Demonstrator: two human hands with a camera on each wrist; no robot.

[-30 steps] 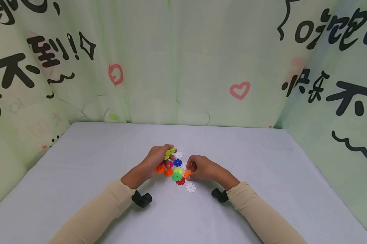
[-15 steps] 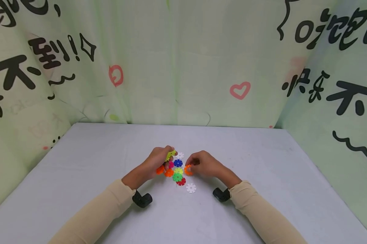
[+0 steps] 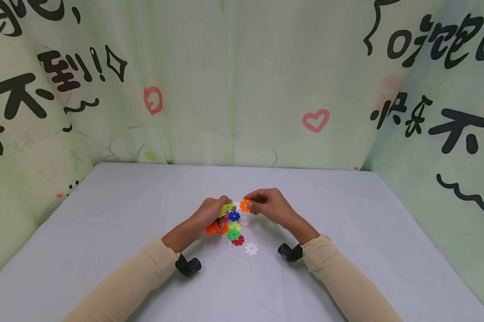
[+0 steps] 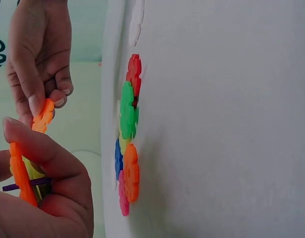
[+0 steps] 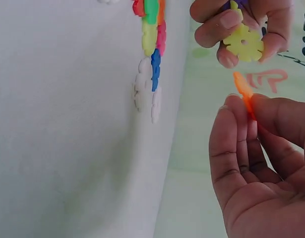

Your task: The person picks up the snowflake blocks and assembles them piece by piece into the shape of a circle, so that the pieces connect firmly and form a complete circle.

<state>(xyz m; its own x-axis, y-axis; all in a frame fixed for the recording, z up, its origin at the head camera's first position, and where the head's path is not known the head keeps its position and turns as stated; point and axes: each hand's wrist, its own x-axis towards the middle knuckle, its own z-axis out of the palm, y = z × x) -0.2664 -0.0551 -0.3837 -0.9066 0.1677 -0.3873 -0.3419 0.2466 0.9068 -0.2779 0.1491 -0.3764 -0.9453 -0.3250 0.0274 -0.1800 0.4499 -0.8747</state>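
Above the table, my left hand grips a cluster of joined plastic snowflake discs. A yellow disc faces outward there, beside an orange disc and a purple disc. Thumb and fingers of my right hand pinch a single orange disc, held just apart from the cluster in the right wrist view. Under both hands lie loose discs: a blue disc, a green disc, a red disc, a pink disc, another orange disc, a yellow one and white ones.
A white cloth covers the table. One white disc lies nearest the person, slightly apart from the pile. Behind and at both sides hang pale green curtains with black lettering. Each wrist carries a black camera mount.
The right hand has lifted the orange disc off the pile and carried it up and away from the person, beside the left hand's cluster. White discs below are uncovered. The left hand has turned slightly.
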